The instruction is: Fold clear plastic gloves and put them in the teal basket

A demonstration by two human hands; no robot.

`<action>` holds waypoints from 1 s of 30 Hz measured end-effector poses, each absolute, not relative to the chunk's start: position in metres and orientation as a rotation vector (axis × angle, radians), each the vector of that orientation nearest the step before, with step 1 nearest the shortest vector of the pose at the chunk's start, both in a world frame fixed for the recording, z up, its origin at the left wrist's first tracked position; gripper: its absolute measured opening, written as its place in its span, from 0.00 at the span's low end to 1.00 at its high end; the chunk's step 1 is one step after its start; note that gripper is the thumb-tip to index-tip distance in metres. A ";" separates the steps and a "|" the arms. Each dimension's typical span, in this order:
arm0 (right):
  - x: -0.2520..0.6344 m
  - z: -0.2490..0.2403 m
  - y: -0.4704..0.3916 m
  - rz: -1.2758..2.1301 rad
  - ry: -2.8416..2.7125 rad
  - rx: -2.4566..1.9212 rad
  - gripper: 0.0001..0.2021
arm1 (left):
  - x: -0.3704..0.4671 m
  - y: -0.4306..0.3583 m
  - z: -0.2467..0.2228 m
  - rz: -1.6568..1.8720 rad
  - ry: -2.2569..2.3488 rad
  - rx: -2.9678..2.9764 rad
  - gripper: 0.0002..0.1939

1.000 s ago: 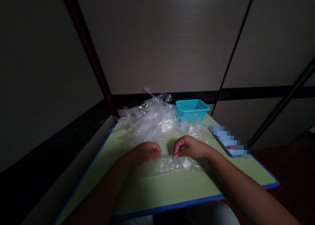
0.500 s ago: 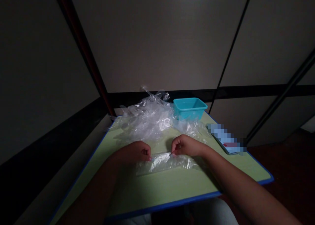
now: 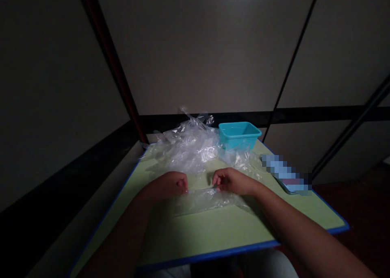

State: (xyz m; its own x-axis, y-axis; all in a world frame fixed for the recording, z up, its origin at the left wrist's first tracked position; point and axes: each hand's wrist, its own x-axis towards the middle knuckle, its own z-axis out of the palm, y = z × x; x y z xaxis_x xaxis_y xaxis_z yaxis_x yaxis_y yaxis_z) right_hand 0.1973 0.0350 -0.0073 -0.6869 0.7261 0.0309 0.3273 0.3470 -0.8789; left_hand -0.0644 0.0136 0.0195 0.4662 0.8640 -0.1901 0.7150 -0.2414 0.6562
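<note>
A clear plastic bag (image 3: 201, 201) lies nearly flat on the pale green table, its far edge toward the pile behind it. My left hand (image 3: 173, 184) pinches that far edge near its left part, fingers closed. Along the same edge, farther right, my right hand (image 3: 230, 181) also has its thumb and fingers closed on the plastic. Both hands rest low, close to the tabletop, with a short stretch of film between them. Behind them spreads a heap of crumpled clear plastic bags (image 3: 191, 146).
A turquoise plastic basket (image 3: 240, 136) stands at the back of the table (image 3: 183, 241), with a smaller clump of clear plastic (image 3: 240, 159) in front. A flat light-blue object (image 3: 286, 176), partly blurred out, lies at the right edge. Cabinet panels (image 3: 207, 54) rise behind.
The whole view has shifted slightly, so things appear a little farther right. The bag between my hands looks flatter and less shiny; both hands remain at its far edge.
</note>
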 end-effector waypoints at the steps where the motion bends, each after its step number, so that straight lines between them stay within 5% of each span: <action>1: 0.197 -0.007 0.035 1.276 -2.206 -0.917 0.06 | -0.065 0.014 0.019 0.286 1.320 2.031 0.06; 30: 0.192 -0.013 0.038 1.138 -2.266 -0.919 0.06 | -0.057 0.014 0.013 0.174 1.390 2.230 0.09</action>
